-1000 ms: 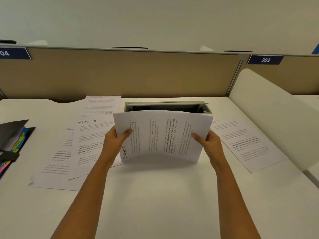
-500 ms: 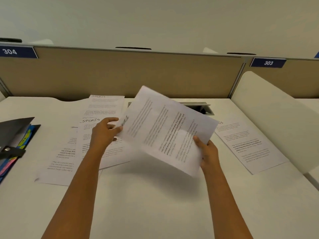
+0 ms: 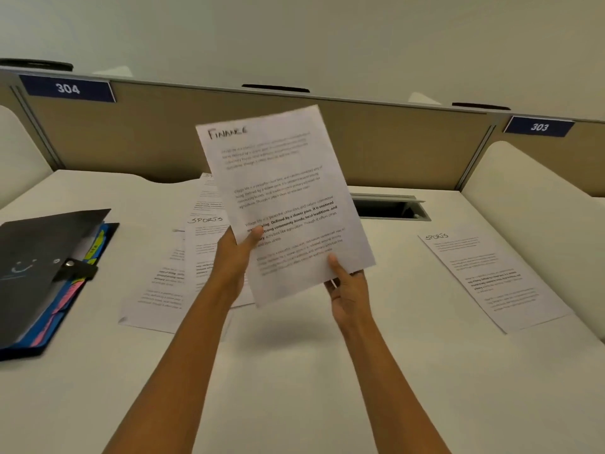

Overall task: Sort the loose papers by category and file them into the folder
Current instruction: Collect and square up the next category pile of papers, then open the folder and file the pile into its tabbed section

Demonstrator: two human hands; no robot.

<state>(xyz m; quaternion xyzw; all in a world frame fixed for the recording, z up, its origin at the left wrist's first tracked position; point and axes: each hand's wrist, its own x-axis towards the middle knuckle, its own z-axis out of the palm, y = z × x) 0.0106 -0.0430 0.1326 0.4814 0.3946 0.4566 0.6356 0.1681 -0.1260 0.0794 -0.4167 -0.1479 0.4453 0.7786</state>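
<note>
Leftward, folder (image 3: 39,257) ajar, dividers (image 3: 70,294) seemingly inside; hands (image 3: 234,257) (image 3: 348,291) grip sheet (image 3: 278,178).

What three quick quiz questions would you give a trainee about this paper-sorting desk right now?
1. True or false: the Finance sheet lies flat on the desk.
2. Multiple choice: where is the black folder? A, at the person's left. B, at the person's right. C, under the raised sheet.
3. Fill in: the lone sheet at the right is headed ___.

Key:
1. False. The left hand and the right hand hold it up off the desk.
2. A.
3. Sports.
</note>
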